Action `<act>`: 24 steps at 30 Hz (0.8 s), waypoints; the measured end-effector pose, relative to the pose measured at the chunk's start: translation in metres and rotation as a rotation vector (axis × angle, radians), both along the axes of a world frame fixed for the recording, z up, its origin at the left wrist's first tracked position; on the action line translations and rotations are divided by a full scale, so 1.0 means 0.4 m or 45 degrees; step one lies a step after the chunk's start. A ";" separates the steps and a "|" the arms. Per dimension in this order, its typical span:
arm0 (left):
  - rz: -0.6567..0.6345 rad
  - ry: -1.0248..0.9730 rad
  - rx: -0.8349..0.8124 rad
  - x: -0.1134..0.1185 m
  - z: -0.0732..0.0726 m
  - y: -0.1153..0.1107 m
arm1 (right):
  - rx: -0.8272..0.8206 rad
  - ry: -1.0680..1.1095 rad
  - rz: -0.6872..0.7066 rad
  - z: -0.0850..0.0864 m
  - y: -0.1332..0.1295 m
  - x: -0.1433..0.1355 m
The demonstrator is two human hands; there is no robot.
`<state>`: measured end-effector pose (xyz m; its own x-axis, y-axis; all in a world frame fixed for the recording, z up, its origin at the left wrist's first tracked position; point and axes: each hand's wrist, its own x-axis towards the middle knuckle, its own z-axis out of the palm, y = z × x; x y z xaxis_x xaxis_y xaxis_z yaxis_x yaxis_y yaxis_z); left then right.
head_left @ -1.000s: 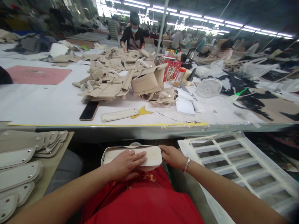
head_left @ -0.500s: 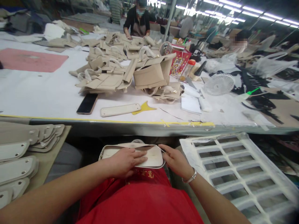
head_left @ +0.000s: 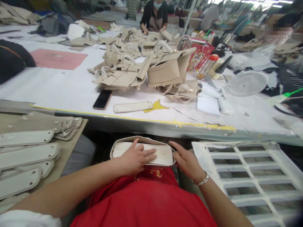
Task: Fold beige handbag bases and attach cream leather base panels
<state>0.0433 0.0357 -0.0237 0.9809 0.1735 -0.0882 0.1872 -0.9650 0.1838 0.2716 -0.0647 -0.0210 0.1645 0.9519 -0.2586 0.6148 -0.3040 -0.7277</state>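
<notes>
On my lap, against the red apron, lies a beige bag (head_left: 163, 155) with its cream oblong panel facing up and a thin rim standing around it. My left hand (head_left: 136, 159) rests on that panel, fingers spread; its index finger reaches the far rim, while the others lie across the cream surface. At the right end, my right hand (head_left: 187, 160) grips the bag's corner, index finger stretched along the edge and the other fingers curled. Its thumb is hard to make out. The underside of the bag is hidden.
Cream oblong pieces with holes (head_left: 28, 154) are stacked on a board at left. A white slatted rack (head_left: 248, 170) stands at right. On the table ahead are a phone (head_left: 102, 99), one cream strip (head_left: 133, 107), a bag pile (head_left: 125, 74) and a fan (head_left: 247, 82). A co-worker (head_left: 155, 17) stands beyond.
The view has turned left, so everything sits further right. My left index finger has spread out to the far rim, which now bulges higher. My right hand stays at the bag's right end.
</notes>
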 end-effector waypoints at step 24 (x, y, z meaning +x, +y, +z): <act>-0.204 0.110 0.105 0.018 0.004 0.029 | 0.069 0.440 0.035 -0.020 0.007 0.047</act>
<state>0.0505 0.0475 -0.0220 0.9859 0.0255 -0.1652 0.0413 -0.9948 0.0930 0.2906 -0.0617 -0.0290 0.0502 0.9686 -0.2434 0.3369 -0.2458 -0.9089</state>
